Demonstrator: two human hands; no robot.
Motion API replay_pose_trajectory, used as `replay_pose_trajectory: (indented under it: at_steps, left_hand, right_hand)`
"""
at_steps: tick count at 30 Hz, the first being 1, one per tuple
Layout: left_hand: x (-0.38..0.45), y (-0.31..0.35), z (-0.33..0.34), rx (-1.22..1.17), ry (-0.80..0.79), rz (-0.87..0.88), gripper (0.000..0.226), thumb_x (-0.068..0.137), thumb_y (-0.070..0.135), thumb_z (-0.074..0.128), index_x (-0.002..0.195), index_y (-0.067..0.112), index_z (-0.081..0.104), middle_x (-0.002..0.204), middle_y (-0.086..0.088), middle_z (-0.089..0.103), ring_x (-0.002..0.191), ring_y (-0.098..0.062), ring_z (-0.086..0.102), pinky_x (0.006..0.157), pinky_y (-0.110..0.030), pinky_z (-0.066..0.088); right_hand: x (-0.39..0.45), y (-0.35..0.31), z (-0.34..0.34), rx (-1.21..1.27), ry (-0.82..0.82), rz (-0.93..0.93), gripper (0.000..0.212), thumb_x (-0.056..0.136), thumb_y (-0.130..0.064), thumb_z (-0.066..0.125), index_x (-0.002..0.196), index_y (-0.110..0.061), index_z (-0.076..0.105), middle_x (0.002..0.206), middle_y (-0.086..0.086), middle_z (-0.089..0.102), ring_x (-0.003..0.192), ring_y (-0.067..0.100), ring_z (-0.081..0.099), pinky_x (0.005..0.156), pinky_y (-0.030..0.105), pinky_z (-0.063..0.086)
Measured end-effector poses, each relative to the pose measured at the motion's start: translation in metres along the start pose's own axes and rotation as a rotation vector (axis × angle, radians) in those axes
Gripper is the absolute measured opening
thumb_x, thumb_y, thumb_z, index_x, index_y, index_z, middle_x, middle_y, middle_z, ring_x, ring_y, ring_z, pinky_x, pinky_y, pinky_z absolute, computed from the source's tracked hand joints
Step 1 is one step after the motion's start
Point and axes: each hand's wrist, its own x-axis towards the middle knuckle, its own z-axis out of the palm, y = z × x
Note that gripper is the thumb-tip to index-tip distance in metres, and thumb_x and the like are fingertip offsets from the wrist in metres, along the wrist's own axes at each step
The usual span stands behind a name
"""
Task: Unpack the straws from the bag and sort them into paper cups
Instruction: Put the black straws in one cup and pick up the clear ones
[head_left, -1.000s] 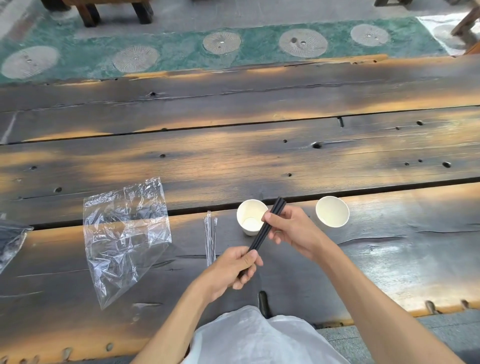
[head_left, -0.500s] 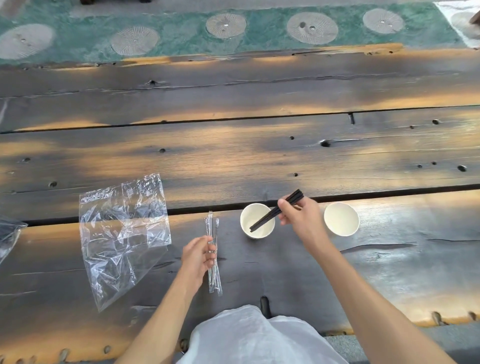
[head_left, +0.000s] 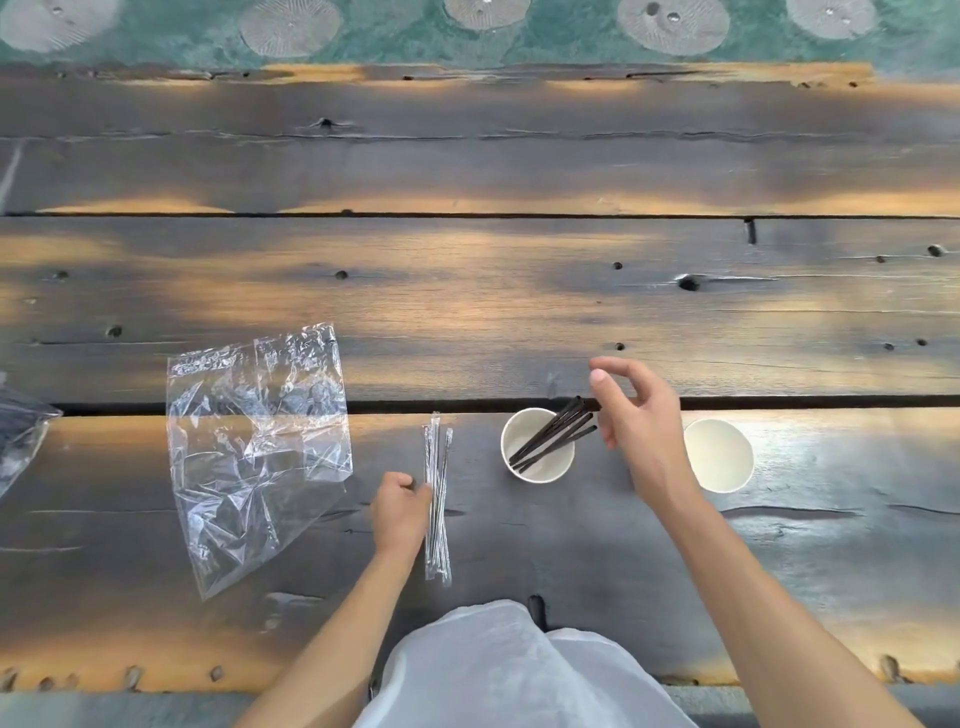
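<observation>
Planks of dark, weathered wood make up the table (head_left: 519, 291), running left to right with long black gaps between them, knot holes scattered about and orange patches of light along the grain. Beyond its far edge lies a green floor (head_left: 395, 36) set with pale round ribbed discs. On the near plank, to the left, a crumpled clear plastic bag (head_left: 254, 447) lies flat, and a second, darker bag (head_left: 21, 436) shows only partly at the left edge of the view. At the near edge a white garment (head_left: 498, 670) covers the person's front. Right of the middle stand two white paper cups: the left cup (head_left: 537, 470) holds a few black straws (head_left: 550, 434) that lean out over its far right rim, and the right cup (head_left: 719, 457) stands apart from it with nothing visible inside. Between the clear bag and the left cup lies a bundle of clear-wrapped straws (head_left: 437, 499), pointing near to far. The right hand (head_left: 636, 426) hovers between the cups, just beside the upper ends of the black straws, fingers spread loosely and holding nothing. The left hand (head_left: 400, 512) rests at the wrapped bundle, fingers curled against it at its left side; whether they actually grip it cannot be told.
</observation>
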Motion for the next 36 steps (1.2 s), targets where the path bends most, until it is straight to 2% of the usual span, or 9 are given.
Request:
replay_pose_trajectory:
  at_steps: [3,8,12,14,20,24,27,31,36]
  left_hand:
    - [-0.006,0.005,0.008,0.218,-0.052,0.062,0.03,0.087,0.028,0.074,0.094,0.011,0.051,0.098,-0.01,0.062,0.098,-0.031,0.057,0.071,-0.035,0.038]
    - [-0.009,0.002,0.018,0.422,-0.036,0.102,0.031,0.09,0.027,0.072,0.107,0.007,0.057,0.118,-0.013,0.059,0.109,-0.035,0.06,0.088,-0.043,0.049]
    - [-0.004,0.007,0.015,0.484,-0.018,0.094,0.011,0.092,0.017,0.063,0.095,0.006,0.064,0.109,-0.018,0.064,0.103,-0.041,0.064,0.08,-0.041,0.05]
    - [-0.002,0.007,0.013,0.497,-0.02,0.113,0.008,0.09,0.011,0.058,0.085,0.006,0.062,0.101,-0.018,0.066,0.097,-0.042,0.064,0.074,-0.039,0.049]
    - [0.005,0.003,-0.005,0.106,-0.146,0.048,0.024,0.08,0.007,0.071,0.065,0.011,0.053,0.066,-0.009,0.055,0.068,-0.029,0.057,0.062,-0.034,0.043]
    - [-0.01,0.015,-0.035,-0.25,-0.36,0.048,0.006,0.088,0.0,0.067,0.083,0.002,0.069,0.074,-0.01,0.062,0.068,-0.021,0.054,0.059,-0.03,0.043]
    - [-0.031,0.03,-0.061,-0.448,-0.602,0.06,0.013,0.092,0.003,0.067,0.103,0.0,0.074,0.091,-0.011,0.073,0.072,-0.016,0.057,0.06,-0.026,0.04]
    - [-0.057,0.049,-0.074,-0.486,-0.874,0.106,0.027,0.09,0.013,0.071,0.114,0.001,0.072,0.113,-0.02,0.071,0.092,-0.023,0.058,0.074,-0.035,0.038]
    - [-0.079,0.064,-0.072,-0.433,-0.953,0.143,0.015,0.087,0.019,0.072,0.097,0.01,0.079,0.079,-0.001,0.064,0.066,-0.009,0.051,0.053,-0.02,0.034]
  right_hand:
    - [-0.012,-0.016,0.019,0.052,-0.122,-0.023,0.014,0.093,-0.024,0.06,0.1,-0.015,0.068,0.053,0.0,0.054,0.045,0.013,0.049,0.044,0.024,0.042]
    - [-0.04,-0.008,0.068,0.045,-0.377,0.067,0.014,0.096,-0.016,0.058,0.096,-0.005,0.067,0.069,0.024,0.058,0.05,0.02,0.052,0.044,0.028,0.044]
    - [-0.051,0.009,0.091,-0.008,-0.406,0.173,0.015,0.097,-0.009,0.056,0.095,0.003,0.065,0.067,0.003,0.059,0.046,0.014,0.052,0.043,0.027,0.045]
    - [-0.052,0.014,0.096,-0.015,-0.414,0.216,0.015,0.097,-0.009,0.055,0.094,0.002,0.065,0.074,0.004,0.061,0.048,0.016,0.053,0.043,0.027,0.045]
    - [-0.05,0.02,0.107,-0.114,-0.412,0.306,0.013,0.097,-0.004,0.049,0.095,-0.003,0.062,0.083,0.008,0.061,0.047,0.013,0.053,0.047,0.028,0.046]
    - [-0.046,0.015,0.112,-0.161,-0.39,0.314,0.013,0.096,-0.005,0.052,0.105,-0.001,0.061,0.079,0.007,0.058,0.045,0.012,0.053,0.043,0.024,0.044]
    - [-0.041,0.005,0.111,-0.174,-0.417,0.306,0.019,0.096,-0.017,0.062,0.108,-0.002,0.063,0.072,0.0,0.057,0.043,0.005,0.05,0.038,0.019,0.038]
    - [-0.035,-0.008,0.101,-0.064,-0.581,0.348,0.023,0.094,-0.026,0.067,0.084,-0.006,0.062,0.048,-0.002,0.054,0.039,0.011,0.044,0.038,0.023,0.024]
    - [-0.034,-0.015,0.078,0.025,-0.663,0.369,0.018,0.093,-0.021,0.068,0.095,-0.005,0.062,0.046,0.001,0.045,0.035,0.01,0.04,0.035,0.02,0.021]
